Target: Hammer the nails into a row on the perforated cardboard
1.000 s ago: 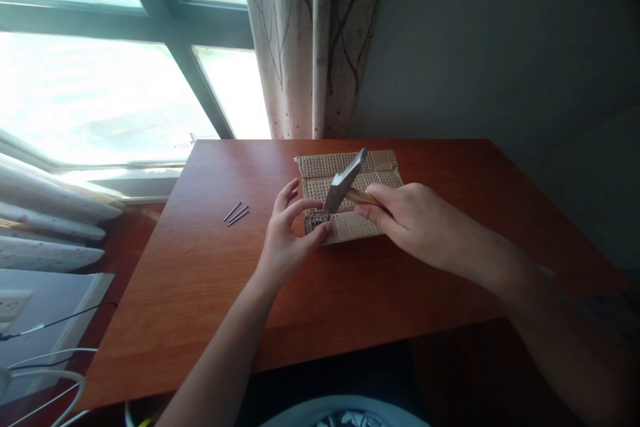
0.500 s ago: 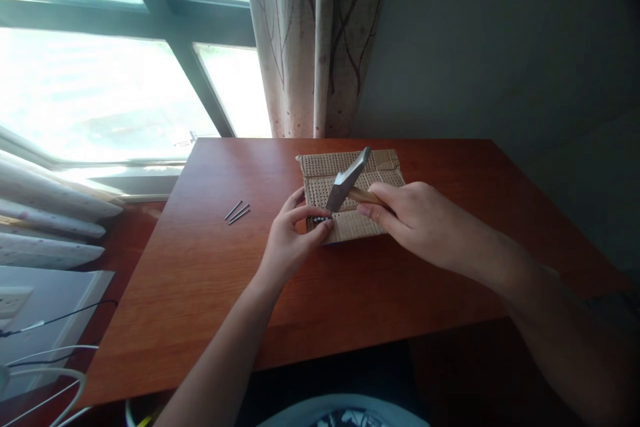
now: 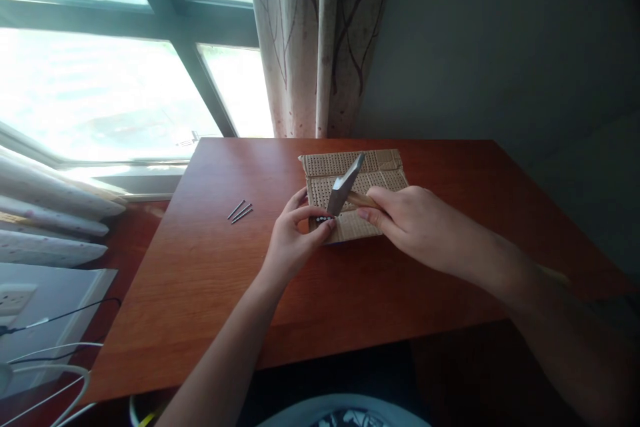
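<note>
The hammer (image 3: pixel 345 185) is over the near left part of the cardboard (image 3: pixel 381 169). Its grey metal head is tilted, the lower end pointing down at the near left corner and the upper end rising away toward the far edge. The right hand (image 3: pixel 406 220) is wrapped tight around the wooden handle just behind the head, so only a short stretch of wood shows between the fist and the metal.

Right below the hammer's lower end, a short row of small dark dots (image 3: pixel 323 219) sits in the cardboard. The left hand (image 3: pixel 293 240) is at that corner. Its forefinger lies along the top and its thumb is at the near edge, the two tips drawn close together about the dots. Whether they pinch a nail there is too small to tell. The other fingers are curled loosely behind.

The cardboard is a flat brown piece, pricked all over with rows of small holes. It lies on the table (image 3: pixel 210 280) toward the far middle. Well to its left, apart from both hands, a few loose nails (image 3: pixel 241 211) lie side by side on the bare wood.

Behind the table hangs a patterned curtain (image 3: pixel 325 40), with a bright window (image 3: pixel 100 93) to its left. Low on the left, beside the table, thin cables (image 3: pixel 60 317) run across a white surface.
</note>
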The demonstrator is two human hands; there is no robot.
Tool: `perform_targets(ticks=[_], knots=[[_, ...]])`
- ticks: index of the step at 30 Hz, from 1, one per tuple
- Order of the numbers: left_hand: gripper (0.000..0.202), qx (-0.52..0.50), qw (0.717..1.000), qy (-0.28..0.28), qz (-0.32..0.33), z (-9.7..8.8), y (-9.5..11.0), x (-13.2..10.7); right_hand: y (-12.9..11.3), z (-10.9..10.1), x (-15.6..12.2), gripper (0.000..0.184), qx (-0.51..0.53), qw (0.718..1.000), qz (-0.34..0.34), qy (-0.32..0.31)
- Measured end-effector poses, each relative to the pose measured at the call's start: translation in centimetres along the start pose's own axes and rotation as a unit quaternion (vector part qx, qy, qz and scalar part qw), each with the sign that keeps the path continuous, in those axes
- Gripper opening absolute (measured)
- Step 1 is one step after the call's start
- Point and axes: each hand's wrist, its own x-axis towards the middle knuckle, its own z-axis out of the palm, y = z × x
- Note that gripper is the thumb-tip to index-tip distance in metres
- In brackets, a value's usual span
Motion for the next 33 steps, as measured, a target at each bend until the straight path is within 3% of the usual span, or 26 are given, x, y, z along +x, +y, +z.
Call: perform_targets(ticks=[18,33], knots=[[0.011,-0.007,1.0,-0.002,0.001,-0.1,-0.1,-0.1,0.4,0.9,-0.3,0.029,0.005,1.0,0.01,0.02],[0.013,-0.009,1.0,0.003,-0.007,0.0,0.1,-0.1,0.6,1.8,-0.2,0.028,-0.034,0.999,0.021,-0.004]])
